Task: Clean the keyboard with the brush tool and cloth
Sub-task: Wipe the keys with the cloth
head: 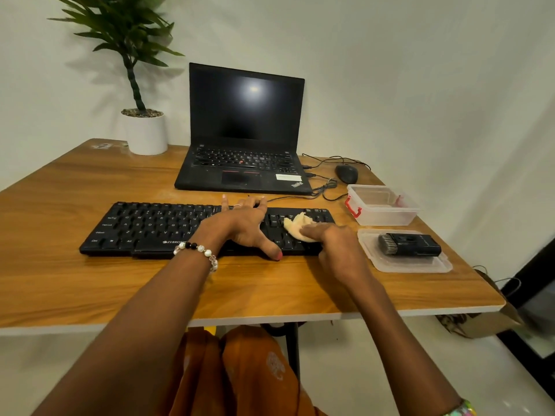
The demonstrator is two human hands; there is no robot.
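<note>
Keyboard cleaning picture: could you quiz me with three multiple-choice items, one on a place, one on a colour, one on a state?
1. Where does the brush tool lie?
A. on the plastic lid
B. inside the clear box
C. on the laptop

2. What colour is the cloth?
A. red
B. pale yellow
C. blue

3. What is the laptop screen's state?
A. lit with text
B. closed
C. open but dark

Answers: 1 A, the brush tool rests on the lid right of the keyboard. 2 B, it shows pale under the right hand. 3 C, only a glare spot shows.
</note>
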